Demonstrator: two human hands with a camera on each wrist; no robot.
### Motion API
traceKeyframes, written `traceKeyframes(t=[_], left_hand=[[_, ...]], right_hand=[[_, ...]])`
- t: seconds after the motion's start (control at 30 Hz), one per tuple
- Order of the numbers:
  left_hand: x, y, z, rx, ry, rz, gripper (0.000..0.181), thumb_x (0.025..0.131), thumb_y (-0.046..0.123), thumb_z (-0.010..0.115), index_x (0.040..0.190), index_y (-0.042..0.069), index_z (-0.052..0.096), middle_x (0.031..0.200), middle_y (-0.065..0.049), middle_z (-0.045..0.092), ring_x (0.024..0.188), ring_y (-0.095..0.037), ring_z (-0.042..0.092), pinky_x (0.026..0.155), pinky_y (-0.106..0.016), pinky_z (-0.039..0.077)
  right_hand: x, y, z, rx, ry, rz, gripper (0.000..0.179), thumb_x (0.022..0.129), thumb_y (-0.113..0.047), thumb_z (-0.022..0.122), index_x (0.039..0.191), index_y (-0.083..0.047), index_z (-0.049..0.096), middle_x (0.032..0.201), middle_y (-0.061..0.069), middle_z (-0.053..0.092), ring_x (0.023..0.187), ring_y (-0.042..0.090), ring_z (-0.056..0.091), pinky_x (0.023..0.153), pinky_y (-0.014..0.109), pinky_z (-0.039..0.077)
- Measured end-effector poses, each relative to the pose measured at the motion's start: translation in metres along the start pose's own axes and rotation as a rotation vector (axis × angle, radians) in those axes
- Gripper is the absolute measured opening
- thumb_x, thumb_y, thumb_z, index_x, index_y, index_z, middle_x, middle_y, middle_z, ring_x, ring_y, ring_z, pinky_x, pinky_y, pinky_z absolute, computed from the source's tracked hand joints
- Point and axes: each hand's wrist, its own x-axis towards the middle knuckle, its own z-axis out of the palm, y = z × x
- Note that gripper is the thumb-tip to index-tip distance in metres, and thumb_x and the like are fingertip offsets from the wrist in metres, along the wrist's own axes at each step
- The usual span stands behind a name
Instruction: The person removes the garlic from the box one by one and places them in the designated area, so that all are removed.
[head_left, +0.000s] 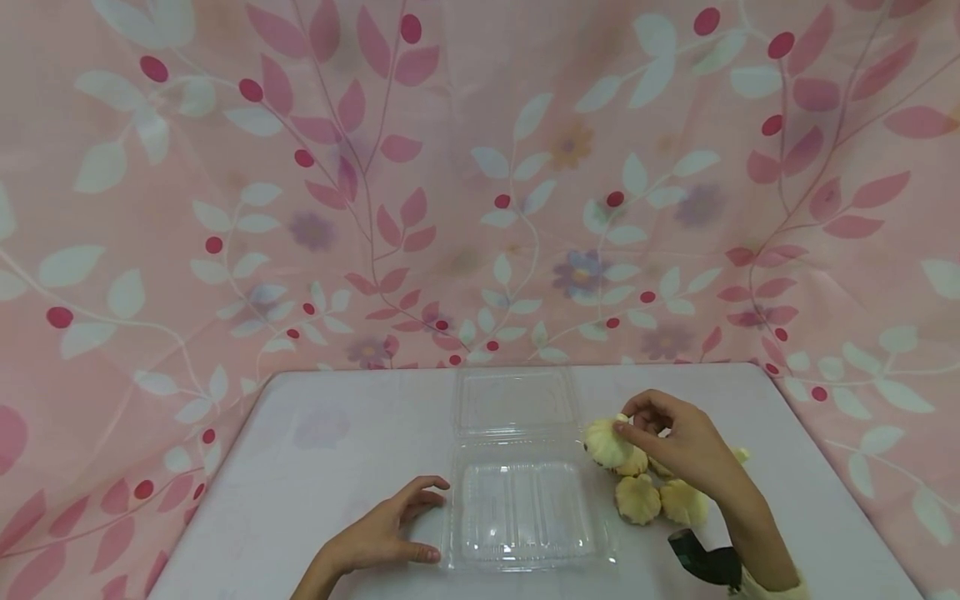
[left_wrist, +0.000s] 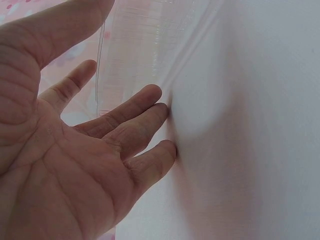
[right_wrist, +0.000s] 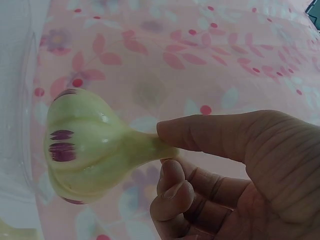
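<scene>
A garlic bulb, pale green-yellow with purple marks, is pinched by its stem between the thumb and fingers of my right hand. In the head view this bulb is over the right side, above several other garlic bulbs on the table. A clear plastic container lies open at the middle, its lid folded back toward the wall. My left hand is at the container's left edge with fingers spread and holding nothing; whether the fingertips touch the edge I cannot tell.
The table has a white cover. Behind it hangs a pink cloth with leaves and flowers. A dark wrist device sits on the right forearm, near the garlic pile.
</scene>
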Motion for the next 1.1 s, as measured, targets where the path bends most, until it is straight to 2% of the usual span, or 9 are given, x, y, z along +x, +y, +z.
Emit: traceKeyframes(t=[0.13,0.43,0.7,1.1], left_hand=[[0.0,0.0,0.0,-0.008,-0.001,0.004,0.083,0.079,0.033,0.084,0.146,0.023,0.036,0.136,-0.005,0.055,0.131,-0.024,0.047,0.109,-0.03,0.033],[-0.001,0.0,-0.001,-0.018,-0.002,0.008,0.084,0.079,0.031,0.084,0.146,0.022,0.035,0.137,-0.007,0.055,0.131,-0.026,0.047,0.108,-0.028,0.033],[0.0,0.001,0.0,-0.008,-0.003,0.006,0.083,0.079,0.032,0.084,0.146,0.025,0.035,0.136,-0.005,0.055,0.13,-0.024,0.048,0.109,-0.031,0.034],[0.0,0.001,0.0,-0.008,0.001,0.003,0.083,0.078,0.032,0.085,0.145,0.026,0.037,0.136,-0.005,0.055,0.131,-0.024,0.047,0.109,-0.031,0.033]], right_hand=[[-0.002,0.003,-0.006,-0.01,0.004,0.002,0.02,0.089,-0.029,0.075,0.098,-0.014,0.065,0.08,0.002,0.057,0.071,0.016,0.056,0.057,0.027,0.043],[-0.007,0.013,-0.021,-0.044,0.03,0.065,0.025,0.089,-0.032,0.075,0.101,-0.011,0.066,0.082,0.004,0.058,0.074,0.016,0.056,0.058,0.027,0.045],[-0.012,0.026,-0.035,-0.076,0.053,0.099,0.029,0.091,-0.032,0.073,0.104,-0.008,0.065,0.085,0.006,0.058,0.074,0.015,0.056,0.054,0.027,0.044],[-0.02,0.044,-0.046,-0.125,0.065,0.159,0.033,0.091,-0.035,0.072,0.107,-0.007,0.066,0.089,0.006,0.059,0.075,0.012,0.056,0.058,0.025,0.045]])
